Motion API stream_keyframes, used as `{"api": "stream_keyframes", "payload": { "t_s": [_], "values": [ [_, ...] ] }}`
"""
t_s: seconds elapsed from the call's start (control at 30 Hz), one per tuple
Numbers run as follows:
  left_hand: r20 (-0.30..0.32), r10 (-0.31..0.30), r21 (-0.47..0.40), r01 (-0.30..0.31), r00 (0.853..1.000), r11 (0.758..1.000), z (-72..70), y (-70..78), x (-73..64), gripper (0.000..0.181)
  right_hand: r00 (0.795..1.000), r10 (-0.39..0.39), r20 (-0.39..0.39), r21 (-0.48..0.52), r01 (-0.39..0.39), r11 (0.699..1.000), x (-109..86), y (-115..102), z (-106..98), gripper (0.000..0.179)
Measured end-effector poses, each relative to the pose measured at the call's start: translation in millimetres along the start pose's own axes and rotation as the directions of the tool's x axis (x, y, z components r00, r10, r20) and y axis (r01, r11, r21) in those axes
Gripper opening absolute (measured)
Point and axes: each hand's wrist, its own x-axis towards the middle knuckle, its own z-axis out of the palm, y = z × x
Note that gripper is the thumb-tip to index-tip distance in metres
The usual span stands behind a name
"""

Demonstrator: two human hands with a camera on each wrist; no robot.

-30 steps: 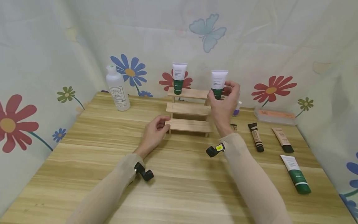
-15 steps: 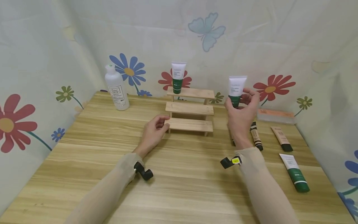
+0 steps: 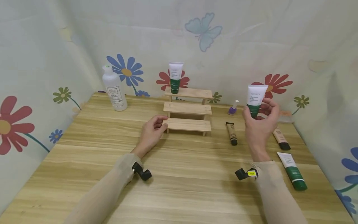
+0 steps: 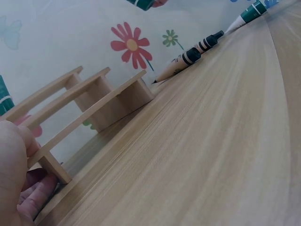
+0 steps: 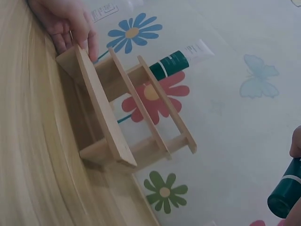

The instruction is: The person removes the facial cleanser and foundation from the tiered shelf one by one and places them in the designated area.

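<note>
In the head view my right hand [image 3: 262,121] holds a white and green squeeze tube [image 3: 256,97] upright by its green cap end, raised at the right of the stand. The right wrist view shows only that tube's green cap end [image 5: 283,190] at its edge. My left hand [image 3: 151,133] grips the left end of the lowest step of a three-tier wooden display stand [image 3: 186,124], thumb near the top and fingers around the side. A matching white and green tube [image 3: 175,77] stands cap-down on the left part of the top tier. The two lower tiers carry nothing.
A white bottle [image 3: 114,88] stands at the back left. Right of the stand are a purple nail polish bottle [image 3: 233,107], a small gold-and-black tube [image 3: 231,133], a beige tube [image 3: 281,138] and another green-white tube [image 3: 292,171]. Behind my right hand shows a clear box [image 3: 286,117].
My right hand has carried its tube rightward and slightly lower, from beside the top tier to over the right part of the table. The left hand keeps its hold on the stand.
</note>
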Motion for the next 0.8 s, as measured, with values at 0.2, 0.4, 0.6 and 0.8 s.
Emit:
{"api": "stream_keyframes", "payload": {
  "t_s": [0.2,0.4,0.6,0.8],
  "values": [
    [0.002,0.008,0.005,-0.008,1.0,1.0,-0.1,-0.7,-1.4,0.024,1.0,0.006,-0.017,-0.105,-0.008,0.994,0.0,10,-24,0.06],
    [-0.003,0.004,0.003,-0.004,1.0,1.0,0.5,-0.7,0.0,0.023,0.999,0.039,0.0,-0.181,-0.039,0.983,-4.5,27,-53,0.063],
    [0.007,0.0,0.008,0.0,1.0,1.0,0.8,-0.7,0.2,0.023,0.994,0.108,-0.001,-0.255,-0.104,0.961,-21.3,40,-82,0.062],
    [0.004,-0.006,-0.005,0.006,1.0,1.0,-0.4,0.3,-1.2,0.023,0.985,0.167,0.039,-0.362,-0.142,0.921,-37.3,45,-105,0.062]
  ]
}}
